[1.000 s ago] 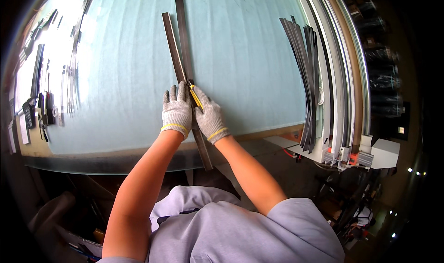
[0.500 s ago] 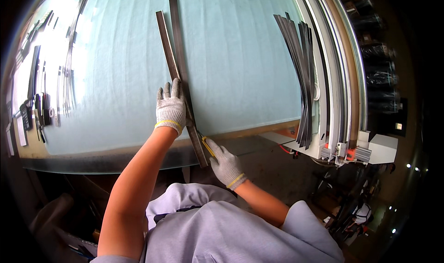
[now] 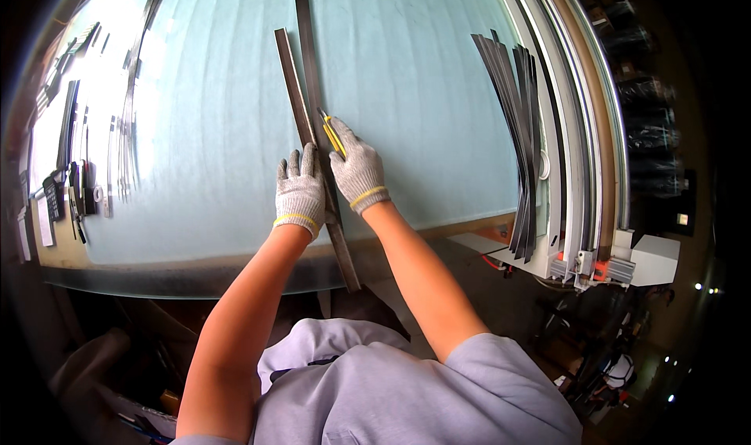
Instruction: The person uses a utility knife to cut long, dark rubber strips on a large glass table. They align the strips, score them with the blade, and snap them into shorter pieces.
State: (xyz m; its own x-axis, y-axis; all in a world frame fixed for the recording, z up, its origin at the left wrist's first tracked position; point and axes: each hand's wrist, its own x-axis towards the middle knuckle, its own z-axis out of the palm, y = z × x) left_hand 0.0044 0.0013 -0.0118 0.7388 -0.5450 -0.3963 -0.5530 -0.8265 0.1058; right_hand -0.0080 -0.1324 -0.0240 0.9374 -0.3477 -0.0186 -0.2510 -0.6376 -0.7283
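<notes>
a long dark strip [image 3: 307, 46] lies lengthwise on the pale blue bench [image 3: 438, 93], meeting a narrow dark bar [image 3: 292, 77] near the left hand [image 3: 300, 193], whose fingers are extended, slightly spread, the index touching the bar. the right hand [image 3: 360, 170] has its fingers closed around a yellow utility knife [image 3: 334, 137], tip at the strip's right edge. farther right lies a bundle of dark strips [image 3: 523, 210].

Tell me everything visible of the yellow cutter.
The yellow cutter is slim, with a plastic-looking body, some dark showing beside the yellow, and a thin tip. The gloved right hand grips it slanted, tip pointing away from the person and slightly left, near the right edge of a dark strip. Whether they touch is unclear.
</notes>
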